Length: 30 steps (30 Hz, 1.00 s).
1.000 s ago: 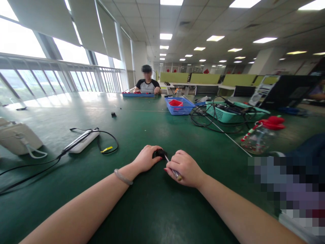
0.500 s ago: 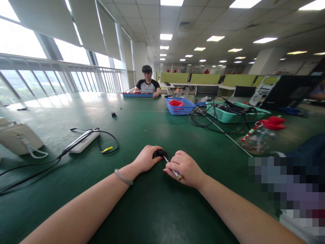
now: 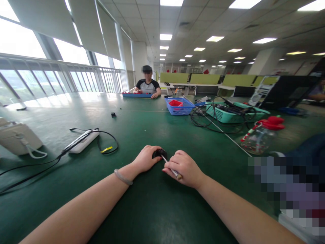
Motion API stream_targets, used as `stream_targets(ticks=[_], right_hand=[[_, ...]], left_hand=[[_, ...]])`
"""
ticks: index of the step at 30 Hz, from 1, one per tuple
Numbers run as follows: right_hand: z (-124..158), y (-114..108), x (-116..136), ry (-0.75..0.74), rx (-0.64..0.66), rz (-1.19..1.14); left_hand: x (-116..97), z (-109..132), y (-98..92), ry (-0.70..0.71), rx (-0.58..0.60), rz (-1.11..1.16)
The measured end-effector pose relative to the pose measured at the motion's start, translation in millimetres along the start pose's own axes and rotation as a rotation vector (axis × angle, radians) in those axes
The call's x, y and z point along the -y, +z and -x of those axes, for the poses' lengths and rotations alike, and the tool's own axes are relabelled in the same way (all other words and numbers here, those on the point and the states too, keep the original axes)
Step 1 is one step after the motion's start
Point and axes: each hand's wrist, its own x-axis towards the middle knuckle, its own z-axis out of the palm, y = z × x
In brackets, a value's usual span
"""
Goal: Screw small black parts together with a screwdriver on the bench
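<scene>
The small black part (image 3: 159, 153) lies on the green table (image 3: 152, 217) under the fingertips of the left hand (image 3: 146, 158), which curls over it and pins it down. Only its right edge shows. Just right of that hold, the right hand (image 3: 184, 168) is closed in a pencil-like pinch around a thin tool (image 3: 164, 159). The tool's tip meets the part and its blunt end sticks out behind the knuckles.

The work looks like fine prodding or turning at the part. It would go best with the left fingers pressing straight down so the part cannot skid, the heel of the right hand resting on the table, and the tool in line with its seat under light pressure.

A bracelet (image 3: 123, 177) sits on the left wrist. Well to the left of the hands lies a white device (image 3: 81, 141) with a black cable. Well to the right is a clear bottle (image 3: 259, 137) with a red lid. Far beyond the hands are a blue basket (image 3: 179, 106) and a seated person (image 3: 147, 86).
</scene>
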Motion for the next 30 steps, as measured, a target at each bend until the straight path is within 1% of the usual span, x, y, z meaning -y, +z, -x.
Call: stream_targets(ticks=[5, 10, 14, 18, 20, 25, 30], right_hand=[[0, -1, 0, 0.043, -0.024, 0.0], [1, 0, -2, 0.126, -0.032, 0.018], [1, 1, -4, 0.209, -0.034, 0.001], [1, 3, -6, 0.333, -0.043, -0.057], [1, 4, -7, 0.412, -0.079, -0.105], [4, 7, -11, 0.63, -0.268, -0.353], [7, 15, -22, 0.852, -0.352, -0.605]], left_hand=[[1, 0, 0.7, -0.011, -0.003, -0.02], [2, -1, 1.7, -0.027, -0.001, -0.028], [1, -1, 0.4, -0.01, 0.009, -0.023], [0, 0, -0.6, 0.009, 0.004, -0.02], [-1, 1, -1.2, 0.019, 0.004, -0.021], [-4, 2, -3.7, 0.026, 0.012, -0.019], [-4, 1, -5.2, 0.015, 0.041, -0.004]])
